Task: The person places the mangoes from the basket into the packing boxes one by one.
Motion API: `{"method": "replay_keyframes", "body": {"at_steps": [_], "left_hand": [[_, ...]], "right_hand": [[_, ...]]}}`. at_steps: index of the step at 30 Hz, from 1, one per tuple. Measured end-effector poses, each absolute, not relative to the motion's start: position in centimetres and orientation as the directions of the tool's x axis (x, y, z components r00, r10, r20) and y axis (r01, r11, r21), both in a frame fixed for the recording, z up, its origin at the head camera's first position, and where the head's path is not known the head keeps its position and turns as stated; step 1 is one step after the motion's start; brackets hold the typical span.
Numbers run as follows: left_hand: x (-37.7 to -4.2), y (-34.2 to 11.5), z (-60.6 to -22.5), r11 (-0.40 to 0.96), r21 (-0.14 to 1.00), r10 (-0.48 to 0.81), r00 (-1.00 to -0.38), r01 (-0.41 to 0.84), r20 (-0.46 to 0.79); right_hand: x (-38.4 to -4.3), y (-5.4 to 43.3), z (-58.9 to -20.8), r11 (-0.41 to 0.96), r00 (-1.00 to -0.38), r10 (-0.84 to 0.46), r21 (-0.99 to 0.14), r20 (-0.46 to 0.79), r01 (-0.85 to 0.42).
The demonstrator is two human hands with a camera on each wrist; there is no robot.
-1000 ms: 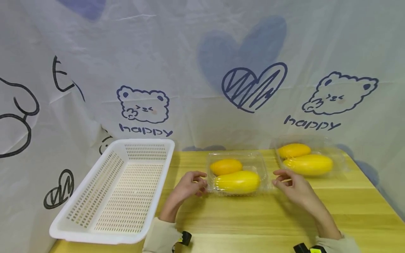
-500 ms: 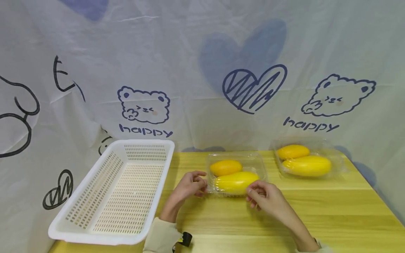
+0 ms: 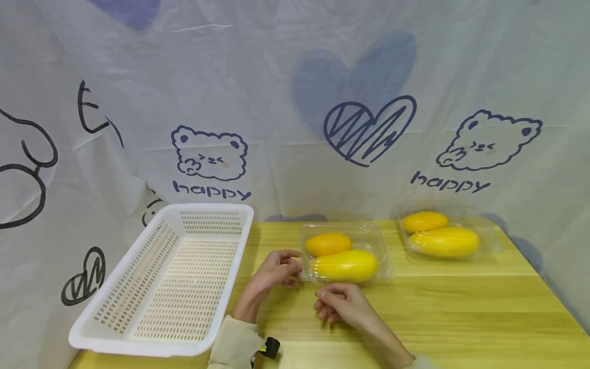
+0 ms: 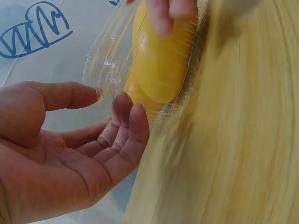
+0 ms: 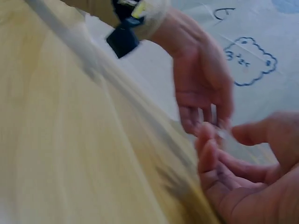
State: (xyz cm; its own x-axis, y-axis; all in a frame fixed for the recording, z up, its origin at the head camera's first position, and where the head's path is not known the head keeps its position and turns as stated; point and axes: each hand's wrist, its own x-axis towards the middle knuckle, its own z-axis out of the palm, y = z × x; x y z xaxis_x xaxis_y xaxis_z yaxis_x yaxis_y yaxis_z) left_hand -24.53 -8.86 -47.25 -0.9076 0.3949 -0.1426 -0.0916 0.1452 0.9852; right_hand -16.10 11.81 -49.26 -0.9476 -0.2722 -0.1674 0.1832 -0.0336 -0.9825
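Observation:
In the head view, a clear plastic clamshell box [image 3: 369, 237] sits mid-table. Inside it lie a smaller orange-yellow oval fruit [image 3: 328, 244] and a larger, longer yellow fruit [image 3: 344, 266]; their exact kind is unclear. My left hand [image 3: 276, 270] is at the box's left end. In the left wrist view, that hand's thumb [image 4: 77, 95] touches the plastic rim and the curled fingers lie at the box's end, the rim between them. My right hand [image 3: 343, 306] is just in front of the box's front edge, fingers loosely curled, holding nothing visible. It is blurred in the right wrist view.
A white perforated basket [image 3: 230, 287] stands left of the hands. At the back right is another clear box [image 3: 484, 230] with two yellow fruits [image 3: 444, 242]. A printed cloth [image 3: 286, 169] hangs behind the wooden table [image 3: 461, 312].
My right hand has moved left and toward me, from the box's right end along its front edge. The left hand has stayed at the left end.

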Motion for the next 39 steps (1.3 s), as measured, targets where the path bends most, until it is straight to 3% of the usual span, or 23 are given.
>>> {"method": "replay_keyframes", "body": {"at_steps": [8, 14, 30, 39], "left_hand": [[-24.6, -8.5, -47.5, 0.119, 0.988, 0.406, -0.903, -0.098, -0.139], [-24.3, -8.3, -47.5, 0.11, 0.989, 0.402, -0.905, -0.102, -0.138], [-23.8, -8.0, -47.5, 0.119, 0.991, 0.364, -0.926, -0.063, -0.103], [-24.0, -8.4, -47.9, 0.169, 0.985, 0.347, -0.933, -0.035, -0.093]], "right_hand": [[-16.7, 9.1, -49.8, -0.349, -0.945, -0.168, -0.879, -0.282, 0.324], [-16.9, 8.4, -50.0, -0.449, -0.946, -0.102, -0.835, -0.306, 0.319], [-17.0, 7.5, -50.0, -0.473, -0.944, 0.019, -0.834, -0.331, 0.283], [-16.9, 8.8, -50.3, -0.407, -0.932, -0.149, -0.839, -0.33, 0.362]]}}
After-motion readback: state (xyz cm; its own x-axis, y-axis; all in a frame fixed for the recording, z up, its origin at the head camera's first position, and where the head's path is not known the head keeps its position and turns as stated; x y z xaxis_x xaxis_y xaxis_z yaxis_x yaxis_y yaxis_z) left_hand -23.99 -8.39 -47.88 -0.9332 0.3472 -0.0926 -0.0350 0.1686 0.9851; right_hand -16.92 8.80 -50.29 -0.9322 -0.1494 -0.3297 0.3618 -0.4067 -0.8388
